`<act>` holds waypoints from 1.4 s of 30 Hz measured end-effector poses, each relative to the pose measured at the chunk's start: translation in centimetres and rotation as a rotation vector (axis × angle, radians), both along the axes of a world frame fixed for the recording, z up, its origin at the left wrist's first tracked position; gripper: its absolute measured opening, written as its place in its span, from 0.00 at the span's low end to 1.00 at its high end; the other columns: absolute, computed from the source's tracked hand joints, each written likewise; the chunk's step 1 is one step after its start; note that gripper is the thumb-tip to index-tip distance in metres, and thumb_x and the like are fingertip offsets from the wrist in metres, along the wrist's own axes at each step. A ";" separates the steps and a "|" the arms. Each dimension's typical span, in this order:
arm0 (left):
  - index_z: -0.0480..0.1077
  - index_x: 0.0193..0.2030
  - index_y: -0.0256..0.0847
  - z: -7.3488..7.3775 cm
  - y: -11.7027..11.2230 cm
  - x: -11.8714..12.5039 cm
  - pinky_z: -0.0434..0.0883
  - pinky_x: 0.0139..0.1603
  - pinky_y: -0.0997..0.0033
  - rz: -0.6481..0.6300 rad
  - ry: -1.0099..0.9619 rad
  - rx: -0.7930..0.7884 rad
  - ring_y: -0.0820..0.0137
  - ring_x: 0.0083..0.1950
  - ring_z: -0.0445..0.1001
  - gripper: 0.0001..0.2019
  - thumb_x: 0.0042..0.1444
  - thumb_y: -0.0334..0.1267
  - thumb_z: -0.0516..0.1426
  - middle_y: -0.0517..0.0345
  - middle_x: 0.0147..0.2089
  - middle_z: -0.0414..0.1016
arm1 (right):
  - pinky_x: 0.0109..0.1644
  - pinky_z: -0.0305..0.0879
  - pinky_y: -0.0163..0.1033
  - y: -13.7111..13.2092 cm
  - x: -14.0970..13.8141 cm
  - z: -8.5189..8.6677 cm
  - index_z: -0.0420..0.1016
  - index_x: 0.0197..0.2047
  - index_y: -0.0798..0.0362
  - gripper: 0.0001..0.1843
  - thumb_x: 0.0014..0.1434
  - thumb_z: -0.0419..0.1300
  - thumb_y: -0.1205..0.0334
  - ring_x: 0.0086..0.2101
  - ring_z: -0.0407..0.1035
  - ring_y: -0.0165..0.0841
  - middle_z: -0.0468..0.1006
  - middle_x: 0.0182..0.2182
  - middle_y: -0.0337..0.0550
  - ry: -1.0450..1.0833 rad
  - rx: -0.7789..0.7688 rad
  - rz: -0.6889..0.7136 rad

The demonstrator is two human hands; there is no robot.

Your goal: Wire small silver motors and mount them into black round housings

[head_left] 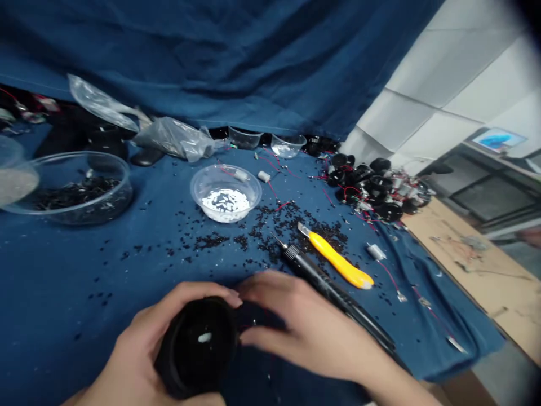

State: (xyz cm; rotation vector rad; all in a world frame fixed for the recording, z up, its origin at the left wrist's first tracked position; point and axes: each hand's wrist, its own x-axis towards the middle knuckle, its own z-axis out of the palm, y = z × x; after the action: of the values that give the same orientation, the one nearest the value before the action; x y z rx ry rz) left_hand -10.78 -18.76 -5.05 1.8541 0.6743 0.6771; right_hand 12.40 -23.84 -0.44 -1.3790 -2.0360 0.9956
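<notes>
**Black cup-shaped part held open-end up at the near edge of the surface**

Because the black round housing (196, 347) is wrapped by the left hand (139, 349), with the thumb curled over its far rim, its open mouth is kept turned up toward the camera, and a small white piece can be seen lying inside it. The left grip is thus closed around the housing, near the front edge of the blue-clothed surface (63, 282). The right hand (304, 327) is laid just beside the housing, fingers bent toward its rim; whether anything is pinched in that grip cannot be told, since the fingertips are blurred.

Just past the right hand, a black pen-like tool (333, 290) and a yellow-handled knife (336, 256) are laid slantwise, within easy reach. Small black bits (270, 231) are scattered over the cloth beyond them. A clear bowl of white pieces (226, 193) is set behind the scatter, and a larger clear bowl of dark parts (70, 189) is kept to the left. A heap of black round parts with red wires (372, 183) is piled at the far right, with crumpled plastic bags (169, 138) at the back.
</notes>
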 end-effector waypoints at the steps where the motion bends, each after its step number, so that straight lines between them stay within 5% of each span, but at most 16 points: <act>1: 0.65 0.53 0.54 0.2 0.0 0.1 0.76 0.43 0.72 0.029 -0.044 0.011 0.62 0.44 0.79 0.30 0.42 0.55 0.65 0.63 0.47 0.79 | 0.52 0.63 0.38 0.0 1.4 0.8 0.73 0.48 0.53 0.09 0.66 0.58 0.60 0.46 0.69 0.36 0.75 0.45 0.46 -0.071 0.067 -0.119; 4: 0.67 0.49 0.54 0.1 0.2 0.3 0.72 0.32 0.78 -0.061 -0.152 -0.098 0.69 0.33 0.77 0.32 0.35 0.54 0.69 0.68 0.37 0.78 | 0.46 0.65 0.40 0.9 6.3 1.8 0.74 0.44 0.52 0.08 0.67 0.55 0.61 0.40 0.72 0.35 0.77 0.40 0.45 -0.410 0.284 -0.476; 6: 0.66 0.49 0.52 -0.3 0.2 0.1 0.70 0.31 0.79 -0.170 -0.143 -0.297 0.70 0.32 0.75 0.36 0.31 0.53 0.71 0.68 0.36 0.75 | 0.37 0.66 0.40 2.0 8.9 1.4 0.75 0.42 0.53 0.06 0.64 0.59 0.62 0.33 0.72 0.36 0.78 0.35 0.45 -0.496 0.229 -0.424; 9: 0.65 0.50 0.49 -0.6 0.0 0.0 0.68 0.38 0.75 -0.213 -0.078 -0.540 0.69 0.38 0.71 0.38 0.32 0.50 0.73 0.63 0.41 0.73 | 0.38 0.66 0.39 3.7 10.0 0.3 0.76 0.43 0.53 0.06 0.62 0.59 0.66 0.34 0.72 0.35 0.79 0.38 0.44 -0.560 0.165 -0.265; 13: 0.65 0.49 0.44 -0.3 0.2 0.6 0.64 0.38 0.73 -0.239 -0.131 -0.670 0.70 0.37 0.68 0.37 0.33 0.53 0.73 0.61 0.39 0.72 | 0.42 0.68 0.39 6.0 8.5 -0.9 0.76 0.45 0.54 0.08 0.61 0.60 0.70 0.34 0.71 0.32 0.78 0.40 0.42 -0.644 0.128 -0.112; 18: 0.67 0.48 0.41 0.1 0.9 1.1 0.61 0.38 0.73 -0.326 -0.259 -0.763 0.70 0.38 0.67 0.37 0.34 0.59 0.70 0.58 0.39 0.73 | 0.41 0.71 0.42 8.4 7.8 -2.0 0.73 0.41 0.57 0.07 0.65 0.60 0.60 0.35 0.72 0.32 0.76 0.36 0.40 -0.754 0.070 0.005; 22: 0.68 0.45 0.40 0.4 0.7 1.0 0.61 0.37 0.73 -0.356 -0.275 -0.775 0.71 0.37 0.67 0.34 0.33 0.53 0.72 0.60 0.38 0.72 | 0.40 0.72 0.41 9.0 7.8 -2.1 0.73 0.39 0.57 0.09 0.66 0.59 0.59 0.34 0.72 0.31 0.75 0.35 0.40 -0.794 0.042 0.034; 29: 0.67 0.43 0.42 0.3 0.3 1.1 0.60 0.33 0.78 -0.280 -0.227 -0.652 0.76 0.33 0.63 0.33 0.29 0.32 0.75 0.68 0.34 0.72 | 0.36 0.70 0.38 8.5 7.4 -1.8 0.72 0.39 0.57 0.08 0.67 0.58 0.61 0.29 0.70 0.29 0.73 0.30 0.36 -0.646 0.102 -0.116; 37: 0.67 0.44 0.42 0.2 0.4 1.1 0.59 0.31 0.78 -0.281 -0.195 -0.597 0.76 0.31 0.63 0.32 0.31 0.30 0.74 0.69 0.33 0.72 | 0.34 0.65 0.36 8.3 6.4 -2.1 0.72 0.35 0.56 0.05 0.62 0.57 0.72 0.28 0.69 0.29 0.76 0.28 0.35 -0.464 0.109 -0.151; 42: 0.68 0.44 0.42 0.2 0.6 1.1 0.58 0.32 0.77 -0.264 -0.160 -0.549 0.75 0.32 0.62 0.32 0.30 0.32 0.74 0.69 0.33 0.71 | 0.38 0.66 0.38 9.0 6.1 -1.7 0.74 0.39 0.55 0.03 0.63 0.59 0.66 0.31 0.71 0.31 0.78 0.33 0.38 -0.507 0.108 -0.157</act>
State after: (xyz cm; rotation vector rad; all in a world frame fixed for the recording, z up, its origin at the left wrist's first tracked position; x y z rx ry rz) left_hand -9.73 -18.17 -4.88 1.3323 0.4423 0.4083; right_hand 18.51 -14.81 -2.17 -1.8367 -2.2396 0.4906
